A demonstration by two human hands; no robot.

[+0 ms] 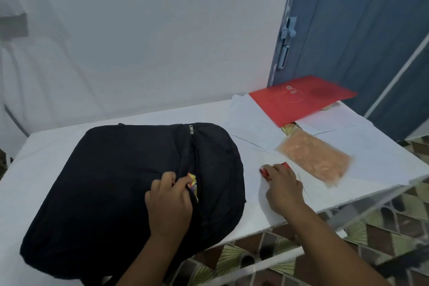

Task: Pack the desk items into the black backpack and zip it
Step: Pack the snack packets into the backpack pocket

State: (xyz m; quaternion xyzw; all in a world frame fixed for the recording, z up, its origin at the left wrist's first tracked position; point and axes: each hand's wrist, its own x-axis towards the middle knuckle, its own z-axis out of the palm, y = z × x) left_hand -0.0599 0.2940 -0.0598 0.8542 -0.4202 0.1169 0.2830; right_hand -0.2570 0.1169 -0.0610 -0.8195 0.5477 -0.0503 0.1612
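The black backpack [120, 183] lies flat on the white table [46, 158], its zipper partly undone with the metal pull [191, 129] near the top. My left hand [170, 202] pinches the edge of the zipper opening, where a colourful item [193, 182] shows inside. My right hand [284, 187] rests on the table to the right of the bag, its fingers curled round a small red object [264, 173]. A red envelope folder [301, 97], loose white papers [255, 123] and a clear packet of orange pieces [315, 160] lie further right.
A white wall stands behind the table and a blue door [348, 30] at the back right. The table's front edge runs diagonally near my right forearm, with patterned floor tiles [383, 227] and white frame bars below.
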